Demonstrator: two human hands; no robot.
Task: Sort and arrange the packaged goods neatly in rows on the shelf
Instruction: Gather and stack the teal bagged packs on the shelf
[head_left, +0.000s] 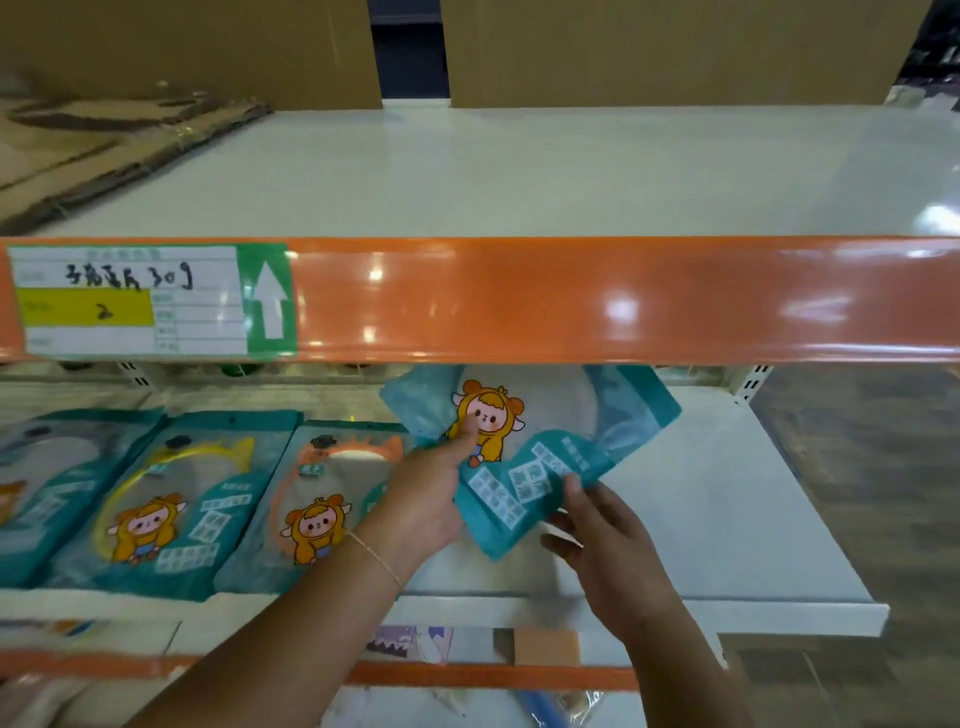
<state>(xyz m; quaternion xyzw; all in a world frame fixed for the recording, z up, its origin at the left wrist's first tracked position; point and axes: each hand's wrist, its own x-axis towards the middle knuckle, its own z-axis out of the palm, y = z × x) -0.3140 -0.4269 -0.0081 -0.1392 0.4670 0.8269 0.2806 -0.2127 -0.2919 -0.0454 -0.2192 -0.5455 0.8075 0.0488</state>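
Both hands are holding 1 teal packet (524, 457) printed with a cartoon child in an orange hood, tilted above the bare right part of the white lower shelf (727, 519). The left hand (426, 499) is gripping the packet's left side, its thumb lying across the front beside the cartoon face and its other fingers tucked out of sight behind the packet. The right hand (602, 535) is pinching the packet's lower right edge, thumb on top near the white label blocks and curled fingers underneath. The packet's top is reaching up under the orange shelf edge strip (571, 299). To the left, 3 similar teal packets are lying side by side in a row on the same shelf: a partly cropped one (47, 483), one showing a yellow hoop (171, 499), and one showing an orange hoop (317, 499) touching the left wrist. A handwritten price tag (135, 301) with a white arrow is sitting at the strip's left end.
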